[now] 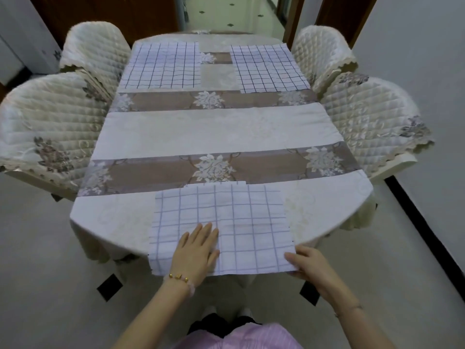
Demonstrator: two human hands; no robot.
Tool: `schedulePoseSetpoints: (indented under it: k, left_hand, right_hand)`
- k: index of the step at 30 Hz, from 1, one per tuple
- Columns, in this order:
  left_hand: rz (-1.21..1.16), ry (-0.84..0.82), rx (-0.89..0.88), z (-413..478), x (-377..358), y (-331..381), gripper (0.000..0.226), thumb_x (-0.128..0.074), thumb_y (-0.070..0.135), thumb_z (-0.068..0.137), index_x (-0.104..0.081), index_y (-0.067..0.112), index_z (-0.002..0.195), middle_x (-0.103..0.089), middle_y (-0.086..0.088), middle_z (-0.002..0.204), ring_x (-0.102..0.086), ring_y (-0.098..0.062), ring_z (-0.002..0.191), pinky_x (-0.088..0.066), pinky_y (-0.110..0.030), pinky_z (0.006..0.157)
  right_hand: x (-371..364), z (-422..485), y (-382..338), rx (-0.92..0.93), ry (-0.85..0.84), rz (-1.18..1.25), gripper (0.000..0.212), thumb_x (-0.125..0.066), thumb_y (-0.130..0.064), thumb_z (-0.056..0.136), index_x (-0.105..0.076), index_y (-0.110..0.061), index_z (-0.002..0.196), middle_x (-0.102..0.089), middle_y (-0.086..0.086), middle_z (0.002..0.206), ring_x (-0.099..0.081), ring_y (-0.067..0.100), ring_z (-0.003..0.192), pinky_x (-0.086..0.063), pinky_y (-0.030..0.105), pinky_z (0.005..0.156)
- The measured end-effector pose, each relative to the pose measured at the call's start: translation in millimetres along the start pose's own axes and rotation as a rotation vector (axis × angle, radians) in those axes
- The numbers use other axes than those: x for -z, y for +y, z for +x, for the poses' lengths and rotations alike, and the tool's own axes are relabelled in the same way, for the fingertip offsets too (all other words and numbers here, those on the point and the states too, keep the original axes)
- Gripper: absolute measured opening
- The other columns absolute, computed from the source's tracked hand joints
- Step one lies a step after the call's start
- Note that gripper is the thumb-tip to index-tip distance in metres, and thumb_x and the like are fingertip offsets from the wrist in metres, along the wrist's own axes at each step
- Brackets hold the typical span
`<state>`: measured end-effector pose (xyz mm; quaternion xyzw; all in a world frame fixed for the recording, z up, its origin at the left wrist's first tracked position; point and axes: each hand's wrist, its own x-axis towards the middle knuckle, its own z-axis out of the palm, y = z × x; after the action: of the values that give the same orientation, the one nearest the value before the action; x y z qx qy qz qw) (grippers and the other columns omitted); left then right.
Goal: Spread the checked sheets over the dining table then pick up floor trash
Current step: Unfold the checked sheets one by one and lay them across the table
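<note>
1. I see the dining table (214,132) filling most of my view.
2. Two checked sheets lie flat at its far end, the far-left sheet (161,65) and the far-right sheet (266,69), well apart.
3. The near sheet (226,217) lies at the near edge and overhangs it.
4. My left hand (196,250) presses flat on the near sheet, fingers straight.
5. My right hand (312,265) pinches its near right corner.

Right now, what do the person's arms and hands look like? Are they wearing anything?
Both arms are bare, with no sleeves and no gloves. The left hand has a bracelet at its wrist, made of small gold beads and pale pink ones. The right hand has only a thin band round its wrist. Below the arms shows pink striped clothing.
</note>
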<state>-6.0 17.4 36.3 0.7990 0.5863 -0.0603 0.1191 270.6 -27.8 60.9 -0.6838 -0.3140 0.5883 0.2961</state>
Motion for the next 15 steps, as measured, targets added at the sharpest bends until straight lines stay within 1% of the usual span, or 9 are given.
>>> schedulePoseSetpoints:
  k: [1,2,3,5,7,9,10,12,15]
  left_hand:
    - [-0.012,-0.017,-0.017,0.3,1.0,2.3,0.077,-0.003,0.053,0.079,-0.034,0.025,0.144,-0.03,0.005,0.153,-0.027,-0.019,0.143,-0.025,-0.039,0.114]
    - [-0.065,-0.026,-0.019,-0.1,3.6,5.3,0.079,0.001,0.054,0.077,-0.024,0.026,0.147,-0.019,0.006,0.157,-0.015,-0.017,0.146,-0.017,-0.037,0.117]
    - [-0.132,-0.02,-0.019,-1.1,7.0,9.5,0.077,-0.001,0.055,0.079,-0.022,0.025,0.147,-0.016,0.005,0.157,-0.011,-0.016,0.147,-0.013,-0.035,0.117]
    - [-0.306,0.048,-0.06,-3.9,19.7,24.3,0.075,-0.016,0.059,0.08,-0.032,0.023,0.143,-0.028,0.004,0.154,-0.021,-0.016,0.144,-0.018,-0.032,0.116]
    - [-0.477,0.079,-0.169,-8.3,36.0,45.6,0.075,-0.029,0.065,0.076,-0.041,0.025,0.138,-0.038,0.009,0.147,-0.033,-0.01,0.137,-0.025,-0.024,0.112]
    - [-0.548,0.062,-0.272,-11.6,47.6,67.6,0.068,-0.046,0.065,0.078,-0.043,0.029,0.135,-0.042,0.015,0.141,-0.038,-0.002,0.13,-0.027,-0.015,0.105]
    - [-0.575,0.073,-0.295,-12.6,52.3,77.0,0.063,-0.05,0.063,0.079,-0.045,0.03,0.133,-0.044,0.017,0.138,-0.041,-0.001,0.126,-0.031,-0.014,0.103]
    - [-0.678,0.096,-0.25,-12.1,57.7,86.5,0.046,-0.053,0.055,0.083,-0.052,0.032,0.123,-0.054,0.019,0.126,-0.05,0.001,0.115,-0.041,-0.018,0.098]
    - [-0.802,0.181,-0.179,-7.9,65.2,87.3,0.015,-0.055,0.034,0.089,-0.064,0.023,0.095,-0.067,0.013,0.095,-0.06,0.0,0.091,-0.049,-0.023,0.085]
  right_hand:
    - [-1.4,-4.3,-0.1,0.006,0.006,0.035,0.013,-0.064,-0.011,0.086,-0.071,-0.006,0.095,-0.075,0.006,0.088,-0.071,0.008,0.071,-0.056,0.02,0.059]
    - [-3.0,-6.7,-0.3,0.013,0.012,0.068,0.012,-0.062,-0.011,0.088,-0.071,-0.006,0.095,-0.075,0.005,0.087,-0.07,0.007,0.07,-0.054,0.018,0.059]
    - [-4.4,-9.4,-2.1,0.019,0.018,0.094,0.013,-0.062,-0.012,0.088,-0.072,-0.006,0.094,-0.075,0.005,0.087,-0.07,0.007,0.071,-0.054,0.017,0.059]
    - [-7.6,-13.9,-6.6,0.051,0.016,0.123,0.015,-0.063,-0.016,0.088,-0.073,-0.007,0.094,-0.075,0.003,0.086,-0.069,0.007,0.071,-0.053,0.016,0.061]
    - [-11.7,-16.4,-13.3,0.072,0.017,0.148,0.017,-0.064,-0.019,0.088,-0.073,-0.006,0.095,-0.074,0.001,0.083,-0.065,0.007,0.065,-0.053,0.018,0.06]
    - [-16.1,-16.4,-20.2,0.094,0.022,0.165,0.022,-0.064,-0.02,0.087,-0.07,-0.001,0.096,-0.069,0.005,0.076,-0.06,0.008,0.056,-0.05,0.019,0.056]
    - [-17.5,-15.7,-23.2,0.108,0.013,0.18,0.025,-0.065,-0.021,0.086,-0.068,0.003,0.094,-0.064,0.007,0.072,-0.057,0.008,0.051,-0.047,0.017,0.051]
    - [-19.7,-16.2,-30.9,0.142,-0.008,0.202,0.021,-0.064,-0.021,0.086,-0.065,0.0,0.088,-0.054,0.007,0.064,-0.049,0.005,0.042,-0.037,0.014,0.041]
    - [-18.5,-16.8,-42.3,0.178,-0.033,0.232,0.02,-0.064,-0.02,0.086,-0.064,-0.001,0.083,-0.055,-0.001,0.056,-0.046,0.004,0.041,-0.034,0.013,0.039]
